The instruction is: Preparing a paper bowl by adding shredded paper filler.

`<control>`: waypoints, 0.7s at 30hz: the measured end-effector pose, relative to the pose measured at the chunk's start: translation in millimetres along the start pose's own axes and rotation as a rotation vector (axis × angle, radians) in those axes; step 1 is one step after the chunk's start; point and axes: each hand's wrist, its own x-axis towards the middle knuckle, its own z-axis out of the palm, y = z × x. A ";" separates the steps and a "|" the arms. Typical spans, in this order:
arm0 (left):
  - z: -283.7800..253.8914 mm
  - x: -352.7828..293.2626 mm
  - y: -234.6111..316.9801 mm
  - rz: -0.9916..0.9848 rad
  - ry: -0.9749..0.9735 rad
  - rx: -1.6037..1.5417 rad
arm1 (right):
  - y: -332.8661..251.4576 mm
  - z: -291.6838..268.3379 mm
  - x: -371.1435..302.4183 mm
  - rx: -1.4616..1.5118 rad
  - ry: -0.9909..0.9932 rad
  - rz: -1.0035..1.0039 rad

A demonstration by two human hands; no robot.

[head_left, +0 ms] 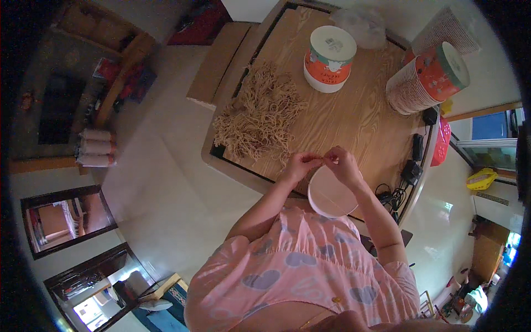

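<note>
left hand has its thumb and fingertips closed in a pinch, and right hand does the same just beside it, both on a small tan bit (too slight to say whether it is cord). below them, between the forearms, sits an open paper bucket, near the edge of the surface and close to the pink top; whether it rests on wood or lap is hidden. its rim is round, its inside smooth, pale and matte, crossed by one thin slanting line. left of centre, crinkled tan cords lie in a loose, tangled, fibrous heap. beyond the hands, an upturned bucket pile shows a flat white base, green band and orange printed wall. to the right, a long nested bucket stack leans over, its many rims making fine ridges. the surface has streaky brown wood grain.
</note>
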 end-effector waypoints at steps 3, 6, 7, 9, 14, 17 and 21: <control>0.5 0.4 -0.8 0.054 0.011 0.016 | -1.8 -0.7 0.2 -0.012 -0.013 0.020; -0.3 2.0 -5.4 0.093 0.038 0.066 | 0.9 0.3 1.1 -0.092 0.004 -0.017; -0.7 2.7 -7.6 0.106 0.049 0.072 | 2.7 0.9 1.6 -0.102 0.004 -0.028; 1.0 1.7 -5.8 0.119 0.068 0.104 | 3.5 1.3 1.9 -0.112 0.003 -0.037; -1.6 1.8 -6.7 0.164 0.092 0.189 | 0.6 0.3 2.7 -0.056 -0.032 0.008; -5.0 1.2 -6.0 0.040 0.057 -0.063 | -1.1 -1.4 5.3 -0.125 -0.052 -0.015; -11.6 0.6 -4.8 -0.031 0.025 -0.025 | -1.2 0.5 11.8 -0.134 -0.162 0.003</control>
